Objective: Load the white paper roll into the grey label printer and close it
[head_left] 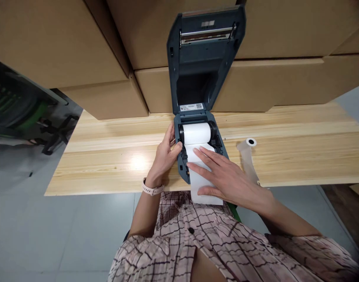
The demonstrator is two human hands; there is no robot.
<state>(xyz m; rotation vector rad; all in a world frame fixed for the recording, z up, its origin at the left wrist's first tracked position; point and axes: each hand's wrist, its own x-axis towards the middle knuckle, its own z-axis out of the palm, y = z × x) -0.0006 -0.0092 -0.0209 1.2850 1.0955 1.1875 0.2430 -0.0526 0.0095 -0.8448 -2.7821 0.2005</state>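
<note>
A dark grey label printer [223, 150] stands on the wooden table with its lid [193, 58] raised. Inside it lies a white paper roll [197, 133], and its paper strip [204, 192] runs toward me over the printer's front and past the table edge. My left hand [166, 154] holds the printer's left side, thumb on the rim and fingers along the outside. My right hand [220, 174] lies on the strip with its fingers spread. To the right on the table is a small roll of thin film [249, 156], partly unwound.
Cardboard boxes [255, 86] are stacked along the back of the wooden table [109, 156], behind the printer. The table's front edge runs close to my body. A chair base [60, 133] stands on the floor at the left.
</note>
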